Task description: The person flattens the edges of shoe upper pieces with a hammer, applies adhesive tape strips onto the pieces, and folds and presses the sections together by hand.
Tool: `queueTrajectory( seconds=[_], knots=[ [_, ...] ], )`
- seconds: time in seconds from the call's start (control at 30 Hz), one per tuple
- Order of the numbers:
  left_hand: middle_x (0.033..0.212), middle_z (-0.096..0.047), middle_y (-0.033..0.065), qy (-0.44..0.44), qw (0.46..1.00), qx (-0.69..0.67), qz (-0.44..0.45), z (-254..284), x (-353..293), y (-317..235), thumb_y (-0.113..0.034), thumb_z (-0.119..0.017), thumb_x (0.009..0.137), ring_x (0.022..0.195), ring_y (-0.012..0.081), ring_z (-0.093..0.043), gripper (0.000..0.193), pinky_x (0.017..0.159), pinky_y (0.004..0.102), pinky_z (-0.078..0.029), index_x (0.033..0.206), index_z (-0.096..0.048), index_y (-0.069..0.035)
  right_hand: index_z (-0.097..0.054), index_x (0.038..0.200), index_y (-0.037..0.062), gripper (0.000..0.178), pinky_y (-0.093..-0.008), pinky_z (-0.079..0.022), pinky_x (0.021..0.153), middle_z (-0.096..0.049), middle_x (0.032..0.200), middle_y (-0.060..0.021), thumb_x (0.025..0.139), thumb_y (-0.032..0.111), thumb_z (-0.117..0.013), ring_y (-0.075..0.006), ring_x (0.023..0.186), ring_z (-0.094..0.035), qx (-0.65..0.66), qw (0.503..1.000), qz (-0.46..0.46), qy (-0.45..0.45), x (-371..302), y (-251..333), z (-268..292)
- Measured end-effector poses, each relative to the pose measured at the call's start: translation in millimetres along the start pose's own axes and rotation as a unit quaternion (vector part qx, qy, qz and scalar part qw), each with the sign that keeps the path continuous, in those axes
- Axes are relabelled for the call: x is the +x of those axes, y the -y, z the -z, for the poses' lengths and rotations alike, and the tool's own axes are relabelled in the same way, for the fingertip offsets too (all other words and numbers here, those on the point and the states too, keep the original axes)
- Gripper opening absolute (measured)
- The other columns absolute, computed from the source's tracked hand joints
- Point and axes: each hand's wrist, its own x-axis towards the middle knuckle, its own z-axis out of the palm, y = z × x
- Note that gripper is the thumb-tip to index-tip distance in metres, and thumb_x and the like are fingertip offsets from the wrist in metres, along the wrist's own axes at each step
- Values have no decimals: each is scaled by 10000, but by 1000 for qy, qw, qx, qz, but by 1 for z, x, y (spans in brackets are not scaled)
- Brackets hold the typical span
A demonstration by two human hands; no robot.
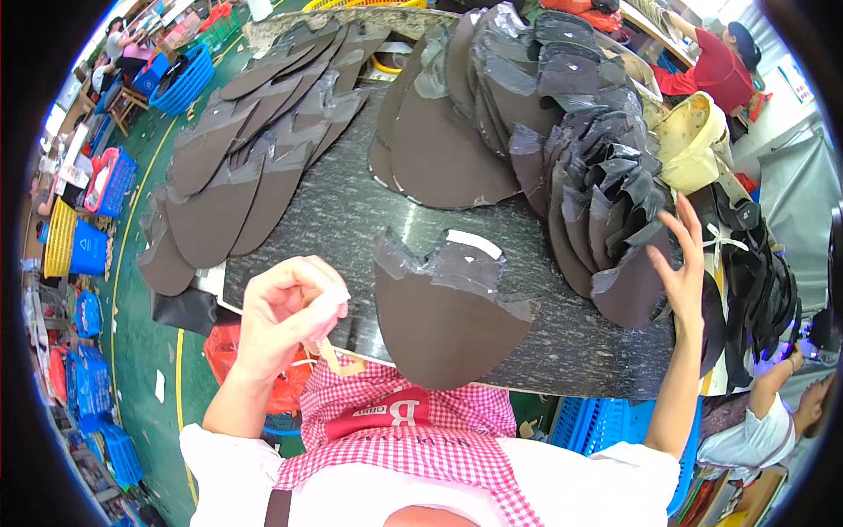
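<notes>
**Rounded dark-brown panel with a shiny grey-black top band and a white curved strip (443, 334), across the near edge**

At centre, flat on the black, grey-flecked tabletop (342, 228), with the lower curve slightly past the near edge, above a pink-and-white checked apron (395, 443). To its left, near the table edge, the left hand (294, 307), with thumb and fingertips drawn together; impossible to tell whether around anything. At far right, the right hand (683, 263), with thumb and fingers apart, just beside a dense fan of similar dark panels (575, 220); impossible to tell whether touching.

Beyond the centre panel, across a narrow gap, a pile of broad brown panels (452, 158). Along the left, a layered row of brown panels (215, 211), with some past the table's left edge. Between row and centre panel, a broad band of tabletop; toward the right fan, a narrower one. Under the near edge at right, a blue plastic crate (588, 426).
</notes>
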Motion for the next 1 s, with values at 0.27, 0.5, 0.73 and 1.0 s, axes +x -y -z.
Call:
queueTrajectory(
  seconds=[0.27, 0.5, 0.73, 1.0],
  knots=[
    [843, -626, 53, -42, 993, 75, -83, 19, -2, -17, 28, -669, 832, 707, 77, -558, 113, 630, 211, -435, 944, -674, 37, -637, 886, 62, 211, -525, -421, 1000, -685, 838, -105, 693, 43, -721, -241, 826, -679, 276, 953, 72, 102, -28, 125, 35],
    [780, -629, 46, 121, 940, 309, -77, -22, 26, 4, -33, -709, 804, 670, 114, -578, 131, 578, 248, -417, 932, -705, -10, -649, 1095, 29, 316, -274, -526, 600, -663, 870, -86, 790, 22, -733, -150, 689, -620, 238, 954, -35, 181, -19, 158, -100],
    [846, -642, 113, 177, 915, 359, -50, -60, 50, 50, -77, -678, 806, 771, 295, -660, 150, 654, 354, -519, 941, -653, -15, -629, 1179, 26, 394, -276, -570, 735, -682, 1082, -98, 795, -14, -705, -146, 841, -651, 352, 895, -105, 253, -14, 150, -99],
    [826, -648, 107, 148, 918, 364, -55, -59, 56, 62, -104, -691, 807, 736, 281, -660, 133, 638, 351, -519, 912, -664, -27, -606, 1212, -12, 404, -289, -569, 784, -684, 1097, -134, 814, -20, -678, -177, 908, -687, 386, 879, -81, 267, -8, 147, -100]
  ],
)
